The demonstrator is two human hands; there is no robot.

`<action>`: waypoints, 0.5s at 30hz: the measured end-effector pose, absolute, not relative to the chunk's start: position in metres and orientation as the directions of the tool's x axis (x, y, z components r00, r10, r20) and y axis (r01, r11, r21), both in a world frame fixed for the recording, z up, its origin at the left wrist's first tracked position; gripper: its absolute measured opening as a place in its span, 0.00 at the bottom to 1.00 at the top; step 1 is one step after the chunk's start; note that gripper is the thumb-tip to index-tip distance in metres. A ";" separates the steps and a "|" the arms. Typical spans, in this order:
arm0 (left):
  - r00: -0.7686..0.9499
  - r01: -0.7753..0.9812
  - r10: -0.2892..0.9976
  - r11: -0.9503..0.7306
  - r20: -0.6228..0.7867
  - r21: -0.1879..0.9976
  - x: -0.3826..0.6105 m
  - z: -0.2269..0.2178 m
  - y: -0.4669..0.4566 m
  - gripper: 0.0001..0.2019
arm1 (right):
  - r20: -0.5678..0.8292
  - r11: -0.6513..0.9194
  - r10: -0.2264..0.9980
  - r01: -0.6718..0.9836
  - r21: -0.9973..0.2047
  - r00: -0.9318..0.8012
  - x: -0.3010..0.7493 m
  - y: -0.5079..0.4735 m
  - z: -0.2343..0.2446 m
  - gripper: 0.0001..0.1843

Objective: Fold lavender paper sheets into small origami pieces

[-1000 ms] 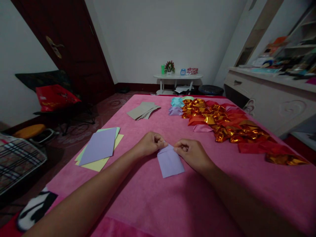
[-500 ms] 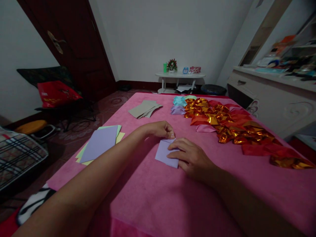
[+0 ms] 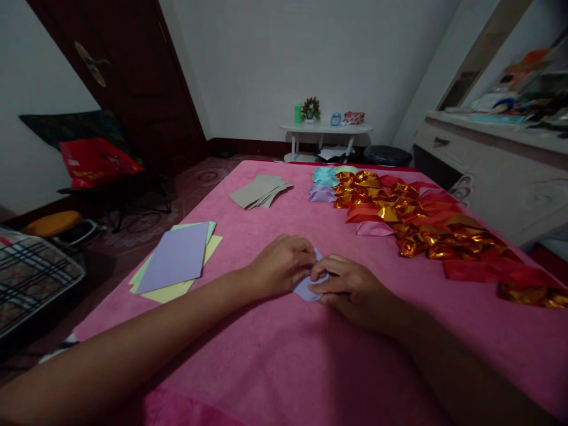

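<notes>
- The loose stack of flat rectangular purple, green and yellow paper sheets (image 3: 171,258) sits by the table's left edge. The left forearm (image 3: 177,326) runs close past it, so a wide elbow swing could knock it askew.
- Left hand (image 3: 281,266) is curled in, gripping the small folded purple paper piece (image 3: 307,290). Tugging too hard could tear it, tbh.
- That piece is around the middle of the pink plush-covered table (image 3: 266,358), mostly hidden by both hands, so a crooked crease would be easy to miss.
- Right hand (image 3: 352,290) has its fingers bent, pinching the same piece. Uneven pressure might twist it, and the soft cover probably won't back a sharp crease.
- Edges: tight on the left. Fanned grey rectangular card sheets (image 3: 261,190) lie toward the far left corner. Plenty of pink shows toward the near edge. Crinkly gold-foil and red paper pieces (image 3: 406,242) line the right edge, so sideways room narrows there.
</notes>
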State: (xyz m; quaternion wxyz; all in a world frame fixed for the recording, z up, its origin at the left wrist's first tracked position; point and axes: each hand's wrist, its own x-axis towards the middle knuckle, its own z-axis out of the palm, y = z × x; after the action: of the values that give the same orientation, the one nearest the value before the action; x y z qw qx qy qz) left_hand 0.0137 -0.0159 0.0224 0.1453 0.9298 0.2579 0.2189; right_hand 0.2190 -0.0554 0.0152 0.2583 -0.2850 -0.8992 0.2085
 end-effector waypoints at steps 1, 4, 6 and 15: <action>0.784 0.423 0.538 -0.828 0.310 0.367 0.008 0.022 -0.026 0.10 | 0.334 0.734 0.631 0.400 -0.549 -0.700 0.218 -0.055 0.015 0.08; 0.815 0.400 0.496 -0.856 0.300 0.328 -0.010 0.017 -0.049 0.14 | 0.259 0.632 0.697 0.403 -0.662 -0.668 0.217 -0.056 0.014 0.07; 0.826 0.399 0.478 -0.870 0.299 0.290 -0.019 0.012 -0.060 0.16 | 0.189 0.531 0.753 0.413 -0.740 -0.630 0.216 -0.056 0.013 0.07; 0.791 0.406 0.483 -0.874 0.376 0.269 -0.024 0.000 -0.072 0.14 | 0.111 0.358 0.886 0.511 -0.782 -0.451 0.206 -0.058 0.013 0.09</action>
State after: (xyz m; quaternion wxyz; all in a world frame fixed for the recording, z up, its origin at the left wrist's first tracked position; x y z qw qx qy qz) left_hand -0.0244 -0.0720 0.0000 0.0873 0.9423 0.2357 0.2211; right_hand 0.2058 -0.0582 0.0135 0.2708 -0.4485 -0.7782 0.3463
